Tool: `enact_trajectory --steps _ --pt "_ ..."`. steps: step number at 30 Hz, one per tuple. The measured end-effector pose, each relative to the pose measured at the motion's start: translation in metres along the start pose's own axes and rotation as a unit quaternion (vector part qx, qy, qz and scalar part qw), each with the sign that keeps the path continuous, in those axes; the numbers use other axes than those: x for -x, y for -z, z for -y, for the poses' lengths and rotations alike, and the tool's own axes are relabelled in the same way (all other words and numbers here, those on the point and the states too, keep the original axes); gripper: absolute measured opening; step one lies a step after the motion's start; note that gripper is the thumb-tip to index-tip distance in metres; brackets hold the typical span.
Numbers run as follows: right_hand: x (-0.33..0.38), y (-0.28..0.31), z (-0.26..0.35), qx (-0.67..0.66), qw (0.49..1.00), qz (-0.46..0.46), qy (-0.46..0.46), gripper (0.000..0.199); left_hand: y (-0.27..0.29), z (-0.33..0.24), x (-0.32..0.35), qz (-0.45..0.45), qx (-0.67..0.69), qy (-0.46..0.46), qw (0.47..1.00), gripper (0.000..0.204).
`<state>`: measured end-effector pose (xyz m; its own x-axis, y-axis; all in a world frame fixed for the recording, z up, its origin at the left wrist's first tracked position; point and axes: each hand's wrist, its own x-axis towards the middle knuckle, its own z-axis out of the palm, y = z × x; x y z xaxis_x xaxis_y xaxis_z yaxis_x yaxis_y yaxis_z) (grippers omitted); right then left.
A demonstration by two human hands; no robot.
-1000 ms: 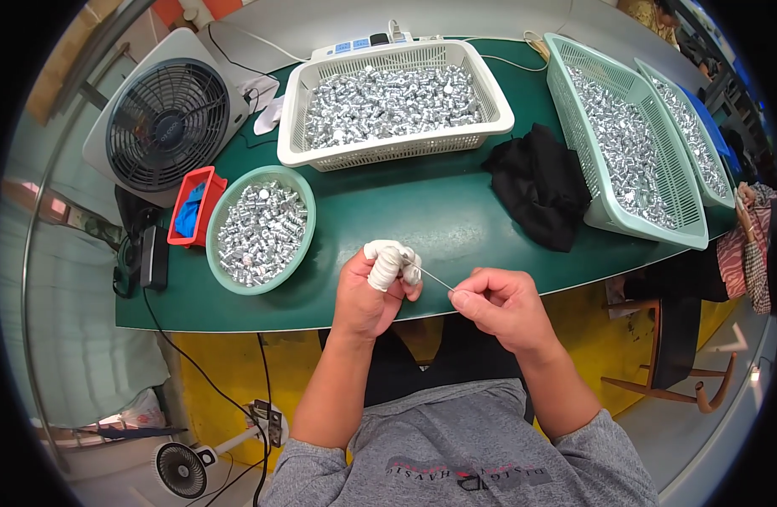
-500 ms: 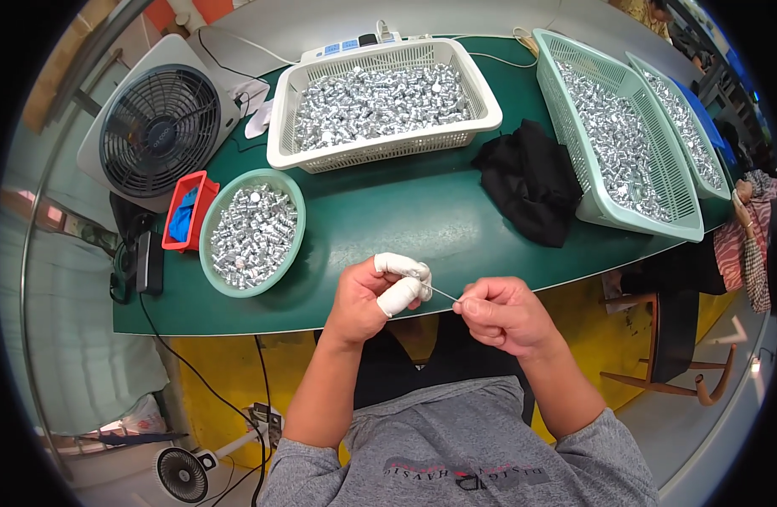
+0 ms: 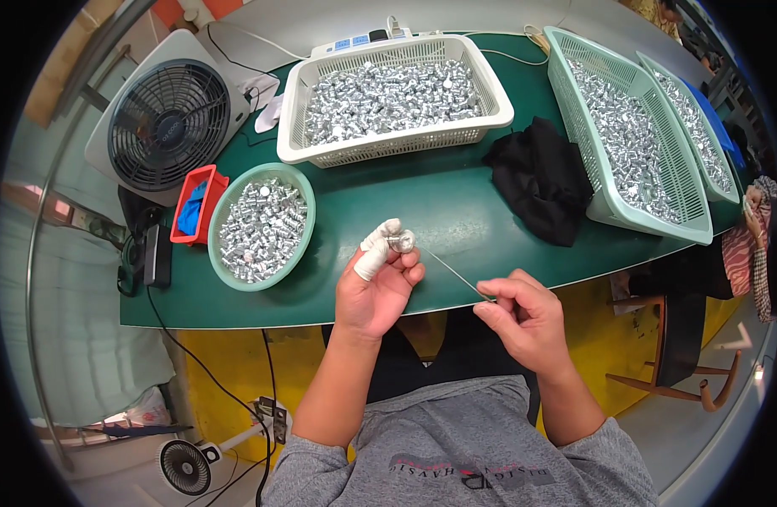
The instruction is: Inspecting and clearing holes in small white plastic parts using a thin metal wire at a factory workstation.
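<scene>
My left hand (image 3: 371,291) has its thumb and forefinger wrapped in white tape and pinches a small silvery metal part (image 3: 403,242), its round end facing up. The other fingers curl loosely below it. In my right hand (image 3: 526,319), thumb and fingers grip the end of a thin, straight metal rod (image 3: 452,272). The rod slants up and left, its far tip close to the metal part; whether they touch I cannot tell. Left of my hands stands a round pale green basin (image 3: 305,245) heaped with similar silvery parts.
A white basket (image 3: 397,154) of metal parts stands at the back, beside two green baskets (image 3: 612,205) on the right. Black cloth (image 3: 540,182) lies on the green table (image 3: 422,194). A box fan (image 3: 169,114) and red bin (image 3: 209,207) stand left; a chair (image 3: 680,346) is lower right.
My left hand has turned palm-up and tipped the metal part into view. My right hand has drawn back to the right and slightly down, showing more of the rod. The view has shifted slightly.
</scene>
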<state>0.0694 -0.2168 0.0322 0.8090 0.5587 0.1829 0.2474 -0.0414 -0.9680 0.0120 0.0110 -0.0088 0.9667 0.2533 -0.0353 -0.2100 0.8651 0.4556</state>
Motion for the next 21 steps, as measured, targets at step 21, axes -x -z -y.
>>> enact_trajectory --steps 21 --pt "-0.016 -0.012 0.031 0.097 0.991 -0.022 0.085 0.006 0.003 0.002 0.003 0.054 -0.021 0.013 0.998 0.025"
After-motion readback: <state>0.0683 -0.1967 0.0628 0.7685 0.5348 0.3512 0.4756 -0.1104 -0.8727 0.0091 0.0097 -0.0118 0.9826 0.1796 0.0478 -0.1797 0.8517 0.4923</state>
